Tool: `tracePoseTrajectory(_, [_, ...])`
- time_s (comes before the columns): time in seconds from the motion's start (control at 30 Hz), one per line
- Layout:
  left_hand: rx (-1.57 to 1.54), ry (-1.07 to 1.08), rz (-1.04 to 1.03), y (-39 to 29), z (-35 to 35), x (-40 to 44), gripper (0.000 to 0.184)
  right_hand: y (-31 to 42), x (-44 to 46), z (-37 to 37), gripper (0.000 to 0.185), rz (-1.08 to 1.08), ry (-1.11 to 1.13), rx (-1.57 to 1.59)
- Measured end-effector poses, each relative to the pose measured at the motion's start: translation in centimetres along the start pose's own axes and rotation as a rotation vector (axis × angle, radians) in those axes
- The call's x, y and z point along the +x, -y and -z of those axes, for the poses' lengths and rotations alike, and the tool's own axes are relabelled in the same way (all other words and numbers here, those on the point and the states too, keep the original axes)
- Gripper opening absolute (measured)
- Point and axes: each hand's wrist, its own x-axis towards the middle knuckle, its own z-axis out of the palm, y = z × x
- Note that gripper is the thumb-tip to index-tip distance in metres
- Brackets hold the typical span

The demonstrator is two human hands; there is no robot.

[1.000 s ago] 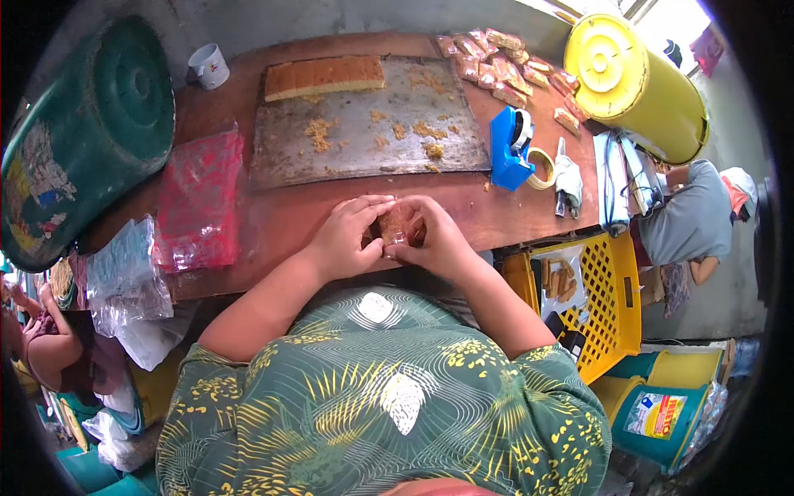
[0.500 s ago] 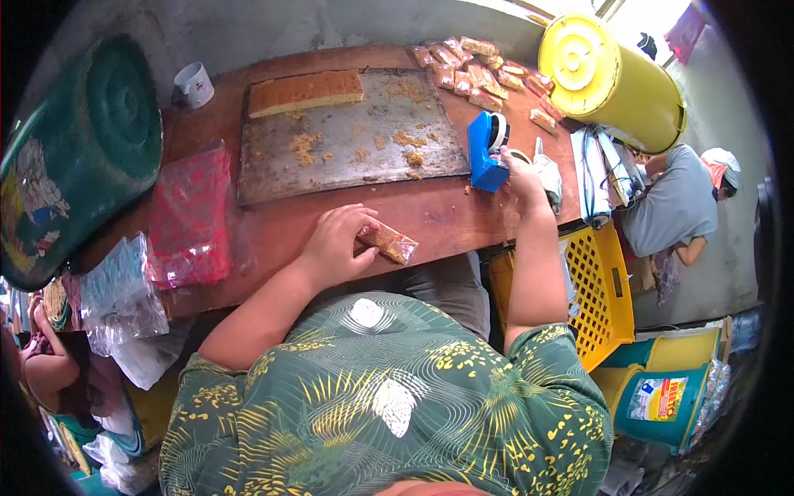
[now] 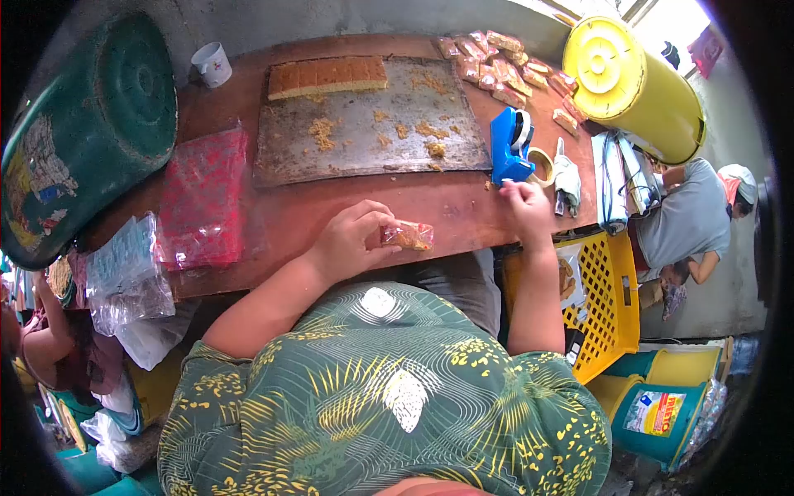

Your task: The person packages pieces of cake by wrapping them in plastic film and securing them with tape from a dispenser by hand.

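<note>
My left hand [image 3: 354, 240] grips one end of a plastic-wrapped piece of cake [image 3: 408, 236] over the table's near edge. To the right, my right hand [image 3: 529, 211] is just below the blue tape dispenser [image 3: 509, 149], its thumb and fingers pinched together; what they hold is too small to make out. Behind both hands lies a metal tray [image 3: 356, 149] with crumbs on it and a cut slab of sponge cake [image 3: 327, 77] at its back left. Several wrapped pieces [image 3: 496, 70] are piled at the back right.
Red plastic wrappers [image 3: 204, 198] and clear bags [image 3: 124, 260] lie left. A green drum [image 3: 99, 132] and a mug [image 3: 212, 64] stand back left. A yellow drum [image 3: 637, 91], tape roll [image 3: 541, 167], cloth [image 3: 566, 180] and yellow crate [image 3: 608, 302] are right. Other people are at both sides.
My right hand left the wrapped piece, reached the tape dispenser, and has now drawn back below it. My left hand kept hold of the piece, which now lies more level.
</note>
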Motion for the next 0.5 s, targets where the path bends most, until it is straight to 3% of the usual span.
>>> tracePoseTrajectory(0.17, [0.098,-0.017,-0.091,-0.5,0.0,0.2,0.039,13.6,-2.2,-3.2,0.028,0.211,0.681,0.097])
tracePoseTrajectory(0.23, [0.141,-0.021,-0.104,-0.9,0.3,0.2,0.04,17.9,-3.7,-4.2,0.027,0.306,0.779,0.087])
tracePoseTrajectory(0.37, [0.136,-0.014,-0.046,-0.8,0.3,-0.5,0.043,15.9,-3.5,-6.1,0.038,0.224,0.805,-0.143])
tracePoseTrajectory(0.4, [0.129,-0.01,-0.032,-0.6,0.1,-0.7,0.043,16.6,-2.9,-5.3,0.045,0.078,0.847,-0.332])
tracePoseTrajectory(0.5, [0.076,-0.031,-0.022,-0.6,0.3,-0.6,0.041,12.6,-3.3,-4.6,0.044,0.032,0.652,-0.259])
